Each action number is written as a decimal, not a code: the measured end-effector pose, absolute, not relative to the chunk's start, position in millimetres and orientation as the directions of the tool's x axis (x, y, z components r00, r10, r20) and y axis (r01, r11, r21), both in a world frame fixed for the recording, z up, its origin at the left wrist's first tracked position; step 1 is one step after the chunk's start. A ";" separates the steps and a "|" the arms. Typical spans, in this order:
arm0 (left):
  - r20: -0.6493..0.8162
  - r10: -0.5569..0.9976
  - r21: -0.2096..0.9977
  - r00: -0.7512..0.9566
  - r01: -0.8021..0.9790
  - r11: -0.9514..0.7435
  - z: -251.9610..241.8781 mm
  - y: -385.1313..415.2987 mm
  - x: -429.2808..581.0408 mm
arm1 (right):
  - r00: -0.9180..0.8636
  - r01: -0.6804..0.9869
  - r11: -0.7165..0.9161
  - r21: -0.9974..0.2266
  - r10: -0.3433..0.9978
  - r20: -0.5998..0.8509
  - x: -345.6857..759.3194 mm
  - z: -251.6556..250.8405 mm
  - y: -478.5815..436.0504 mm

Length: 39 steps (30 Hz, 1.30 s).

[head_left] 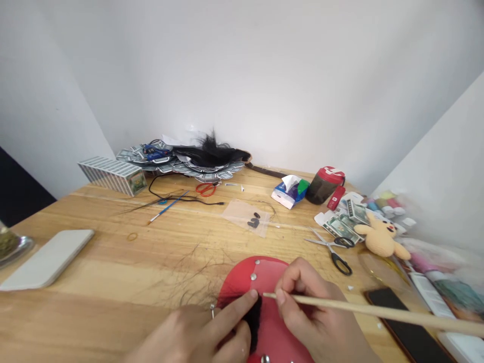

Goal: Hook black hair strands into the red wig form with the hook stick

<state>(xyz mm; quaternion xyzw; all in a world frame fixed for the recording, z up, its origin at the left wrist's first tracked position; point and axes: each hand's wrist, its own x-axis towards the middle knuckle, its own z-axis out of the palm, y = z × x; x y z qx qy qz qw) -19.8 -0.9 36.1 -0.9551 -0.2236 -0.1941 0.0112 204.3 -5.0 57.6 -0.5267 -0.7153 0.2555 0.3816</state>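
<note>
Hair point(255, 318) lies under left hand point(204, 330), index finger extended; right hand point(313, 312) pinches 1 stick point(363, 307).

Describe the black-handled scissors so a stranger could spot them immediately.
On the wooden table, look beyond the right hand, just left of the yellow soft toy. There lie the scissors, blades spread; black handle loops distinguish them from the red-handled pair farther back.

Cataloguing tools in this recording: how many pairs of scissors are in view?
2: black-handled scissors lying open beside the yellow plush toy, and red-handled scissors farther back, left of the clear sheet. Others may be hidden.
</note>
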 end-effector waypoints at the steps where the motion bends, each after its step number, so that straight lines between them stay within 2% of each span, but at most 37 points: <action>1: 0.368 0.420 0.072 0.830 0.425 -0.902 36.2 -0.1 -19.6 | -0.160 0.543 0.321 -0.776 0.947 0.279 204.9 57.3 -3.9; 3: 0.377 0.445 0.145 0.812 0.423 -0.895 36.9 1.9 -18.8 | -0.180 0.503 0.347 -0.792 0.938 0.297 206.0 56.3 -2.1; 4: 0.384 0.480 0.224 0.789 0.425 -0.877 37.6 3.1 -18.1 | -0.186 0.479 0.348 -0.806 0.938 0.294 206.6 55.8 -1.7; 7: 0.365 0.636 0.573 0.680 0.374 -0.729 42.0 8.3 -14.6 | -0.175 0.429 0.260 -0.865 0.963 0.202 207.4 56.2 -2.2; 9: 0.279 0.739 0.761 0.614 0.327 -0.560 46.9 13.6 -11.3 | -0.158 0.424 0.186 -0.886 0.979 0.130 207.3 57.9 -3.5; 12: 0.091 0.833 0.877 0.546 0.353 -0.327 55.8 23.3 -6.2 | -0.153 0.394 0.130 -0.910 0.985 0.074 206.7 60.4 -4.6; 19: -0.159 0.798 0.882 0.581 0.447 -0.150 71.8 33.8 5.2 | -0.171 0.314 0.122 -0.942 0.983 0.071 204.9 62.8 -2.8; 22: -0.217 0.784 0.857 0.581 0.498 -0.131 75.8 35.3 9.4 | -0.168 0.318 0.111 -0.941 0.984 0.060 205.6 62.8 -2.2; 30: -0.254 0.785 0.701 0.566 0.666 -0.253 86.5 36.0 13.1 | -0.198 0.324 0.147 -0.935 0.977 0.085 207.3 59.5 1.2; 39: -0.202 0.782 0.562 0.590 0.724 -0.401 91.6 34.2 20.1 | -0.199 0.274 0.127 -0.953 0.977 0.073 206.7 62.0 0.2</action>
